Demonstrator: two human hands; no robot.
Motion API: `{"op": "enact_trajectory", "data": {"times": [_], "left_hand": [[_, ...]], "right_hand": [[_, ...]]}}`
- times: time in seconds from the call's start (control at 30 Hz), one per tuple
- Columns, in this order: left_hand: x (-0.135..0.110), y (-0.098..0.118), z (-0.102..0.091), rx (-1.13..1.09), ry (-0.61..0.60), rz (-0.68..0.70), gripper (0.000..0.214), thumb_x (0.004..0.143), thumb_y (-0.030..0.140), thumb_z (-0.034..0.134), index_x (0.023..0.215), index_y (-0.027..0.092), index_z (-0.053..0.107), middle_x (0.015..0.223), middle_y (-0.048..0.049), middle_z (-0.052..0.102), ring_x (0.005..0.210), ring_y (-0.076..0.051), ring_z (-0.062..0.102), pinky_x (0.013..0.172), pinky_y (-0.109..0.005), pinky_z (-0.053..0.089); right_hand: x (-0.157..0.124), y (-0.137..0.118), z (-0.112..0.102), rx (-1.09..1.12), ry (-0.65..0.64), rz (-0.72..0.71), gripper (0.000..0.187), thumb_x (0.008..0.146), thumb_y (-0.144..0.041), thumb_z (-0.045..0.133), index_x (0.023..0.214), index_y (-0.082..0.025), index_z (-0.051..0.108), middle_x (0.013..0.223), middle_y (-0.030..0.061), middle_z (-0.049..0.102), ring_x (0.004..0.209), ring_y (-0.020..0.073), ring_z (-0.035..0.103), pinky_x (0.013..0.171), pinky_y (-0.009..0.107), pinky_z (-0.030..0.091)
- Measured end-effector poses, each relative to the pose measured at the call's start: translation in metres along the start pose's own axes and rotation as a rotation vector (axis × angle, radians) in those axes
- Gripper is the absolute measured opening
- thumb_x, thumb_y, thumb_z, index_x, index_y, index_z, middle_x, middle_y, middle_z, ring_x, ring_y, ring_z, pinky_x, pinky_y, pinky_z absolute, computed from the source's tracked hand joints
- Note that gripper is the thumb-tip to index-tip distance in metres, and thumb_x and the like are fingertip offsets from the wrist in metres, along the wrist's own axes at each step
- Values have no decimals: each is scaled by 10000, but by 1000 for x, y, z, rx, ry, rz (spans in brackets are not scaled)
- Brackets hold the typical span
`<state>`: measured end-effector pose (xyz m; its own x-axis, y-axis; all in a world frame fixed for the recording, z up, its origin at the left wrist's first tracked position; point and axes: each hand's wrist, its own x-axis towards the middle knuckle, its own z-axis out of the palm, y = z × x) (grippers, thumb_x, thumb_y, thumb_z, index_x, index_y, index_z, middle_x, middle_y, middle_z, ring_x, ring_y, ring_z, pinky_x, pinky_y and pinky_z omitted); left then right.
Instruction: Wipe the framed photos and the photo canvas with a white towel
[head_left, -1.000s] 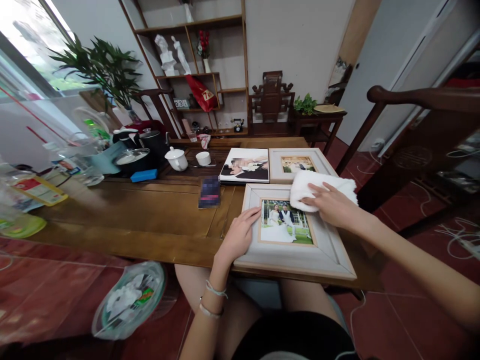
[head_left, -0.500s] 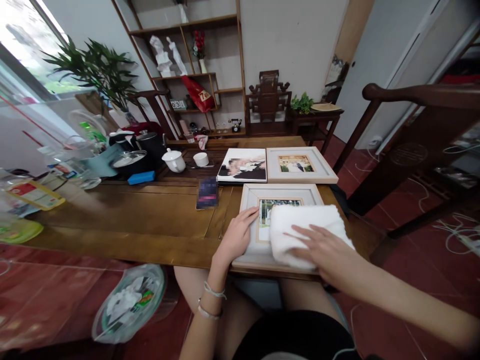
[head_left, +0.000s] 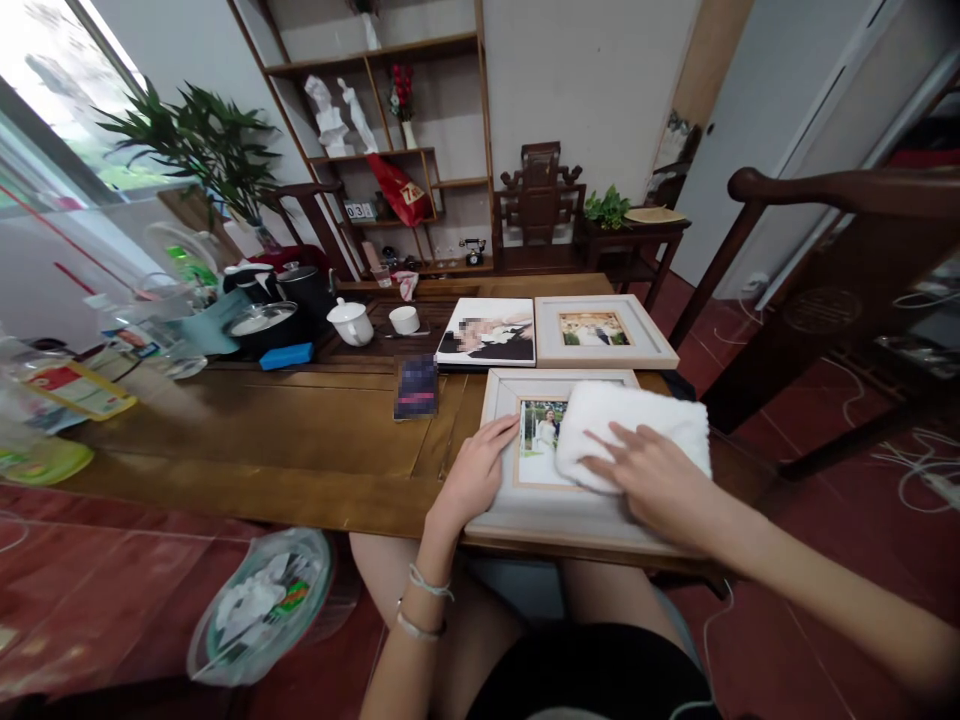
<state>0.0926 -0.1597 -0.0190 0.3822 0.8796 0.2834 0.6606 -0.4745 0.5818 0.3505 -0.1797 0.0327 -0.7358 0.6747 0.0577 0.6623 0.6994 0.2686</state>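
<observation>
A pale picture frame (head_left: 499,505) lies flat at the table's near edge, with a photo (head_left: 538,430) of a person in white showing through its window. On the frame's left side rests my left hand (head_left: 480,465), fingers stretched out and flat, their tips at the photo's edge. A folded white towel (head_left: 660,415) covers the frame's right part and much of the photo. My right hand (head_left: 656,480) presses on the towel and holds it against the frame, fingers partly spread; its thumb is hard to make out.
Behind the frame lie a photo panel (head_left: 487,335) and a second picture frame (head_left: 652,345). A dark booklet (head_left: 415,388) sits to the left, near a white lidded cup (head_left: 350,323) and a blue block (head_left: 286,356). A lined bin (head_left: 262,610) stands on the floor; a wooden chair (head_left: 795,300) is at right.
My right hand has slid the towel up and to the right across the frame, uncovering more of the photo and the frame's lower border. My left hand stays put.
</observation>
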Motion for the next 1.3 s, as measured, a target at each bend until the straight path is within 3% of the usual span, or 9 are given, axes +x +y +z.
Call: {"op": "enact_trajectory", "data": {"times": [0.1,0.2,0.33,0.47,0.57,0.83,1.0,1.13,1.3], "left_hand": [[0,-1,1,-4,-7,5,591,815,-13,319,1332,198,516,1431,-54,470,1336,-195,404,1143,-417,318],[0,-2,1,-7,-9,5,606,805,-17,326,1335,210,513,1435,-46,467,1341,-197,397,1142,-423,318],[0,-2,0,-9,-17,-2,606,804,-17,322,1334,205,515,1440,-48,462,1346,-201,392,1145,-428,312],[-1,-2,0,-25,-5,0,623,792,-25,331,1329,224,522,1436,-38,468,1346,-196,395,1149,-423,307],[-1,-3,1,-33,7,3,622,792,-25,332,1325,231,527,1431,-36,474,1342,-195,402,1149,-427,308],[0,0,0,-19,-15,-13,607,811,-12,316,1343,206,509,1435,-47,468,1342,-198,397,1147,-431,310],[1,2,-2,-29,-9,-12,619,800,-16,330,1340,226,512,1425,-46,481,1336,-197,405,1141,-435,318],[0,-1,0,-24,-13,-2,617,810,-14,323,1344,234,506,1433,-39,473,1340,-195,401,1144,-435,313],[0,-3,0,-8,-17,-1,615,802,-22,315,1335,208,516,1438,-46,464,1347,-199,391,1149,-430,308]], "right_hand": [[-15,-35,-6,32,46,-77,691,588,-100,623,1264,-238,581,1351,136,548,1119,382,560,875,485,424],[-17,-39,-4,63,90,-88,671,608,-103,630,1260,-256,582,1353,123,549,1128,368,562,863,477,441],[1,7,11,38,59,13,621,671,21,494,1222,-239,609,1393,102,513,1237,365,483,868,503,434],[25,59,29,-6,115,184,720,670,87,387,1308,-209,538,1454,121,432,1327,358,376,985,612,310],[35,66,33,-4,101,205,702,685,67,394,1329,-183,520,1453,137,430,1320,366,376,993,597,321],[-13,-29,-11,127,-54,-71,705,642,-65,570,1317,-266,537,1393,131,506,1178,368,529,833,469,499],[-35,-61,-22,329,-6,-205,717,627,-102,599,1297,-352,539,1496,39,382,1313,342,405,963,496,445],[-16,-35,-1,302,14,-131,730,638,-6,518,1282,-348,554,1513,-10,353,1384,309,293,1066,525,334],[21,37,24,68,73,96,649,674,66,455,1210,-255,631,1463,67,433,1363,348,321,1068,561,290]]}}
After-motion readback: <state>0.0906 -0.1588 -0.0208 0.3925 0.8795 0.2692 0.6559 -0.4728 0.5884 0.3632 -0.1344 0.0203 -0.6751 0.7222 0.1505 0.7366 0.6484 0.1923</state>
